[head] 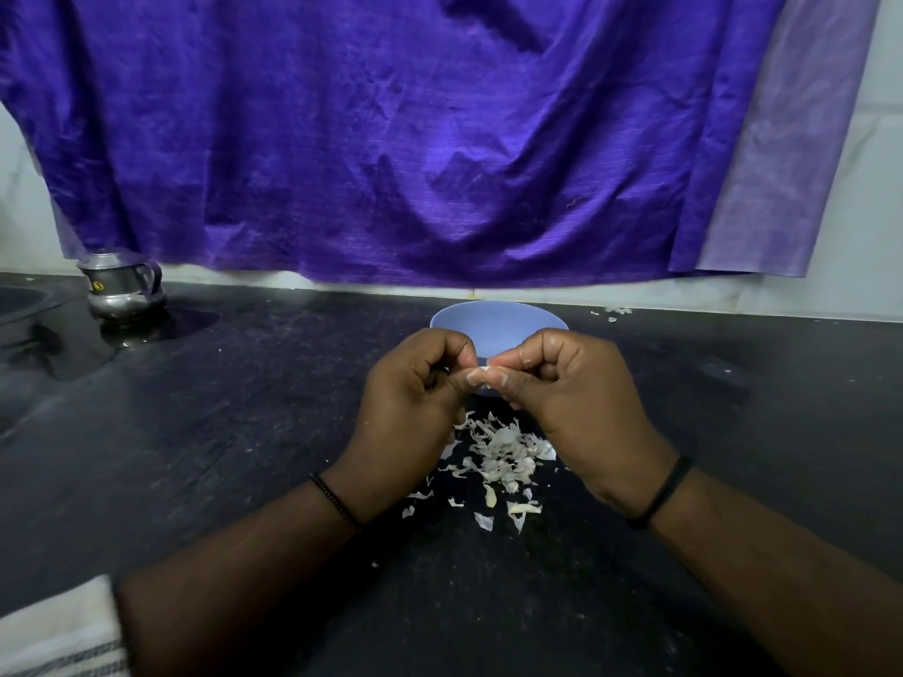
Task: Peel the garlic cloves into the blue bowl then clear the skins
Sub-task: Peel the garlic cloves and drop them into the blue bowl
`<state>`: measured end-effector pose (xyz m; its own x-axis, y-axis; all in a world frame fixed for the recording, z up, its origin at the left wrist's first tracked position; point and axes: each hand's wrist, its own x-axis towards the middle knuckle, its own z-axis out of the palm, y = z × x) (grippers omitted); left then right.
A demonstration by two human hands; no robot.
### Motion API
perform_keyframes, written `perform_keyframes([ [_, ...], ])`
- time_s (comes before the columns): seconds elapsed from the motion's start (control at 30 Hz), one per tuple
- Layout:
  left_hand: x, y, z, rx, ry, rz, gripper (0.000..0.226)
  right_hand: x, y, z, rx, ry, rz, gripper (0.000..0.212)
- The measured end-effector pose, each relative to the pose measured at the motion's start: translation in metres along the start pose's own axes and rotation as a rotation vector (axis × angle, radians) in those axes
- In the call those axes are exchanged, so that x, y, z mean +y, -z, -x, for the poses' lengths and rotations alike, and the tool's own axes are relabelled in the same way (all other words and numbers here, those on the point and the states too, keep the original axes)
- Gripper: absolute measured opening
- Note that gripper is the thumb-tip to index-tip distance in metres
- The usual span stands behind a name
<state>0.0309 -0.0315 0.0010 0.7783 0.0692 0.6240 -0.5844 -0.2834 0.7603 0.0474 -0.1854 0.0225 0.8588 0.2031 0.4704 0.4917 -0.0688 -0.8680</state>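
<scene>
A: Where do we stand?

B: Both our hands meet over the near rim of the round pale-blue plastic bowl (498,324), which sits at twelve o'clock from them on the dark speckled stone table (244,432). Our left hand (410,403) and right hand (576,408) each pinch the same small pale garlic clove (483,374). So the grip is narrow on both sides, thumb and forefinger closed on the clove, the other fingers curled in.

A: Which way does the clove lie?

B: Too little of it shows to be sure. It seems to run roughly from nine to three o'clock, between the two pinches, with neither hand clearly nearer.

A: And the bowl from the clove?

B: Straight ahead at twelve, just beyond our fingertips. We judge a short push forward would drop the peeled clove in. We cannot see what the bowl already holds.

A: The skins?

B: A heap of white papery garlic skins (498,456) lies at six o'clock from the pinch, between our wrists, with stray flakes (616,311) near the wall at one o'clock. Clearing is not yet begun.
</scene>
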Motion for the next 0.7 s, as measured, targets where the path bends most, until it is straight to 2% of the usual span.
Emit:
perform_keyframes([
  [0.37,0.008,-0.0054,-0.0027,0.096,0.107,0.18,0.005,-0.0031,0.0,-0.0005,0.034,0.068,-0.044,0.009],
  [0.6,0.009,-0.0031,-0.0045,0.009,0.195,0.312,0.003,-0.0033,0.0012,-0.0007,0.03,0.071,-0.036,0.009],
  [0.7,0.01,0.0,-0.0047,-0.039,0.202,0.318,0.013,-0.0042,0.0017,-0.0006,0.007,0.067,-0.052,0.009],
])
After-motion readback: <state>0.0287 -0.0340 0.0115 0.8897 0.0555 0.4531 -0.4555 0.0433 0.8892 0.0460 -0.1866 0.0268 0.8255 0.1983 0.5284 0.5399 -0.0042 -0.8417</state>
